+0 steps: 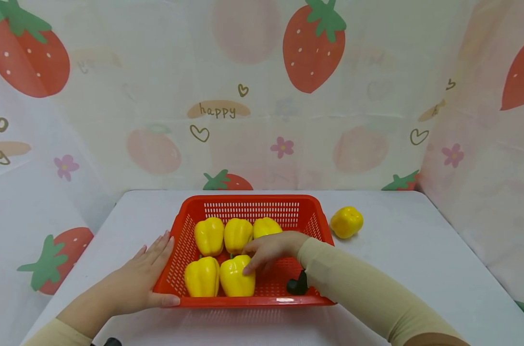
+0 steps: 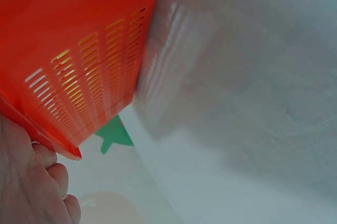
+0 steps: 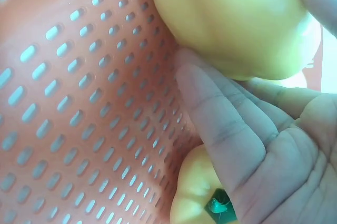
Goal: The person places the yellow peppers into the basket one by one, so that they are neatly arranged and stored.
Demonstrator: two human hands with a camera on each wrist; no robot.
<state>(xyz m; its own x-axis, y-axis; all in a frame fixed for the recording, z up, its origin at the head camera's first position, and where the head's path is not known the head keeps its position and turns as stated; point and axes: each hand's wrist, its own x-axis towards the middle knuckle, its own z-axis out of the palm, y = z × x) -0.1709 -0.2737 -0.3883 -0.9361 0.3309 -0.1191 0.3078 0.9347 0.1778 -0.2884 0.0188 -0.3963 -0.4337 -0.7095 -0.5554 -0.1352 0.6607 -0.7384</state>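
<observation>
A red plastic basket (image 1: 253, 302) with slotted walls holds several yellow bell peppers, in a back row and a front row. My right hand (image 1: 274, 247) reaches into it and holds the front-row yellow bell pepper (image 1: 235, 281) between thumb and fingers; the right wrist view shows the fingers (image 3: 221, 113) along its side. Left of that one stands another bell pepper (image 1: 201, 278). My left hand (image 1: 136, 278) lies against the basket's left side, fingers extended along the rim and thumb on the front corner. In the left wrist view its fingertips (image 2: 59, 177) show beside the rim.
One more yellow bell pepper (image 1: 347, 222) lies on the white table (image 1: 400, 240), right of the basket. Behind the table hangs a strawberry-print cloth (image 1: 253, 158), which also covers both sides. A small black object (image 1: 297, 284) shows at the right wrist.
</observation>
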